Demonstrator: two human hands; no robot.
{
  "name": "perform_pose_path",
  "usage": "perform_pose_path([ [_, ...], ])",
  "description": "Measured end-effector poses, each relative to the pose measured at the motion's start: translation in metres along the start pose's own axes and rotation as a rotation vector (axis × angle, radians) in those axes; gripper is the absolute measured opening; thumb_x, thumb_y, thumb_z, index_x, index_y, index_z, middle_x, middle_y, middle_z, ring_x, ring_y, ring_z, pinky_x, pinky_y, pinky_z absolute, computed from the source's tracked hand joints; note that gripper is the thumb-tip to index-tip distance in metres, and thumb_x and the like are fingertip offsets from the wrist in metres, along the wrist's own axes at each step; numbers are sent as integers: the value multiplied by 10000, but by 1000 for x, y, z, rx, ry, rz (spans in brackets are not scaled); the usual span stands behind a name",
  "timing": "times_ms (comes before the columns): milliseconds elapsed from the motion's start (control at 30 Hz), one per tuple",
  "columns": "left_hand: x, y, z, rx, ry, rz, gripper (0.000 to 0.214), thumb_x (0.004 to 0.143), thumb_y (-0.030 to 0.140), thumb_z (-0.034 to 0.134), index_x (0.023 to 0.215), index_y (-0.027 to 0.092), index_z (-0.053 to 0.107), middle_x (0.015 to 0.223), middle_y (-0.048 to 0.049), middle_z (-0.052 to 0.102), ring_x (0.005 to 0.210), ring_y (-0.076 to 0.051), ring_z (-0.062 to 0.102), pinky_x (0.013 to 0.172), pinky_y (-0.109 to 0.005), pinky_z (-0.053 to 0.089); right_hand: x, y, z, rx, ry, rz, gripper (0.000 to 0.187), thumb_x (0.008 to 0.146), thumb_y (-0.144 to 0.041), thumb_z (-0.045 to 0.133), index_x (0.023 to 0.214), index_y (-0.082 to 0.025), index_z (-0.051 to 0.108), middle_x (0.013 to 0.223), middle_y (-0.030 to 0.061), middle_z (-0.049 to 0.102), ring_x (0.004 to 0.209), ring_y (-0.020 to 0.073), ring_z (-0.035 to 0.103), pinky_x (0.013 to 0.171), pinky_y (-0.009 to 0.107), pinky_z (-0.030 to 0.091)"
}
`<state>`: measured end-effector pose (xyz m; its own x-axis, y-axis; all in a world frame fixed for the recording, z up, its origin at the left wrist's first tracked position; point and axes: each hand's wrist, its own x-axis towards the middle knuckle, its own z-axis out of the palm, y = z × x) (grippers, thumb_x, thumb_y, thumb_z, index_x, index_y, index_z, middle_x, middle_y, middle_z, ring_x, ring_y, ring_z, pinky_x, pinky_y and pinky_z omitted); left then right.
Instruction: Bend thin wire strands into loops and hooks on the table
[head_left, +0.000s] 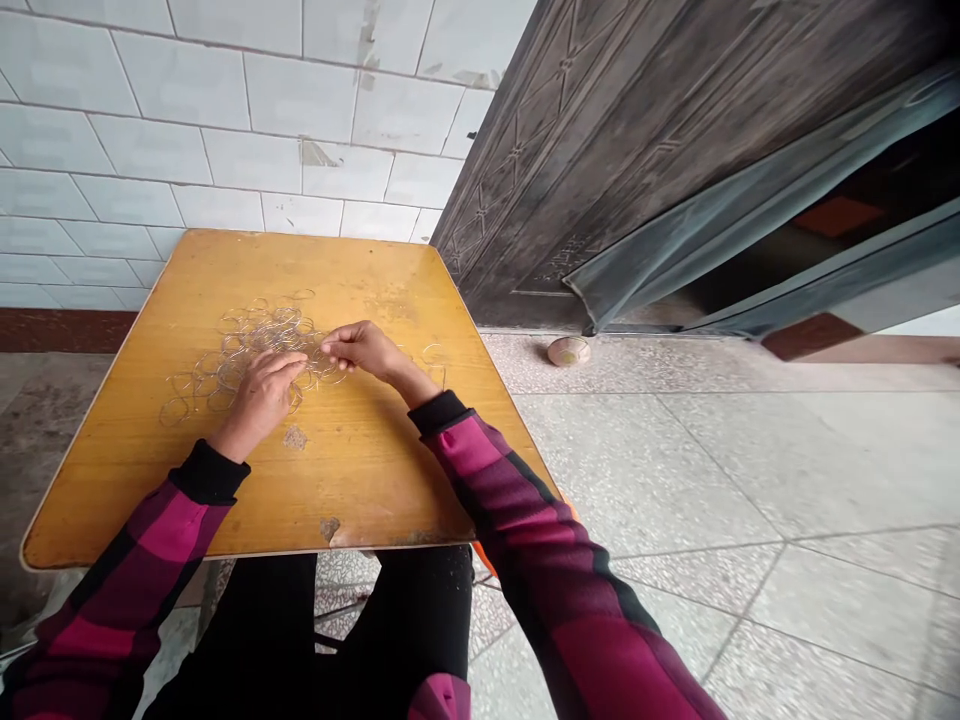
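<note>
A tangled pile of thin metal wire rings (255, 345) lies on a yellow wooden tabletop (360, 470). My left hand (259, 397) rests on the pile's near side, its fingers curled over the rings. My right hand (364, 350) comes in from the right, with its fingertips pinched together at the pile's right edge. Whether those fingers hold a ring is too fine to tell. A few loose rings (433, 360) lie beyond my right hand. Both my sleeves are magenta and black check with black cuffs.
The table stands against a white tiled wall (225, 130). To the right are a dark embossed metal door (600, 150) and a speckled tile floor (750, 470). A small round bowl (568, 351) sits on the floor by the door. Small worn patches mark the tabletop.
</note>
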<state>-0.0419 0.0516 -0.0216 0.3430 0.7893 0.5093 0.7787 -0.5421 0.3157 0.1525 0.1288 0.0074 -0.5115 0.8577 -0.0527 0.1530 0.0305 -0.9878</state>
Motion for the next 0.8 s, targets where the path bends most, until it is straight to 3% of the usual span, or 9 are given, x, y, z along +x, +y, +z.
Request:
perform_pose_path([
  [100,0,-1,-3,43,-26,19,471,813,-16,390,1133,164,684,1191,-118,682,1103,-247,605,1035,-473,404,9,-13,3,-83,-152,-52,158,740,-291,708,760,-135,697,540,-51,583,454,48,482,433,161,378],
  [200,-1,1,-9,123,-40,-9,427,832,2,400,1089,173,695,1178,-122,683,1156,-261,577,1088,-514,329,6,-20,9,-154,-183,-117,154,771,-292,672,762,-140,691,535,-58,560,453,46,473,444,163,374],
  [300,-3,1,-14,136,-45,-61,351,820,16,438,922,196,721,1174,-105,684,1190,-277,549,1106,-541,289,-10,-18,8,-225,-33,-162,159,795,-286,638,733,-143,665,495,-64,521,432,45,455,441,165,370],
  [400,-3,-1,-15,97,31,-109,297,779,15,457,758,188,698,1169,-104,676,1146,-280,565,1061,-513,351,-34,-11,0,-188,148,-121,203,795,-342,642,738,-147,637,513,-49,543,433,61,488,435,180,396],
  [533,-2,5,-15,-197,191,-241,240,790,97,469,763,198,685,972,-66,703,944,-225,625,884,-393,475,-67,1,-6,8,270,-63,304,738,-444,698,750,-151,622,610,-18,600,482,78,546,460,203,458],
  [667,0,21,-16,-653,-10,-396,283,883,363,478,853,187,698,686,-12,644,603,-149,551,601,-282,446,-86,11,2,139,274,-48,328,718,-462,731,762,-151,635,657,-8,624,537,82,581,510,211,490],
  [800,1,31,-15,-726,-147,-372,294,838,423,558,762,172,689,642,6,623,576,-124,501,578,-258,402,-89,23,16,301,228,-24,311,709,-434,761,774,-152,644,682,-4,646,543,79,589,526,217,486],
])
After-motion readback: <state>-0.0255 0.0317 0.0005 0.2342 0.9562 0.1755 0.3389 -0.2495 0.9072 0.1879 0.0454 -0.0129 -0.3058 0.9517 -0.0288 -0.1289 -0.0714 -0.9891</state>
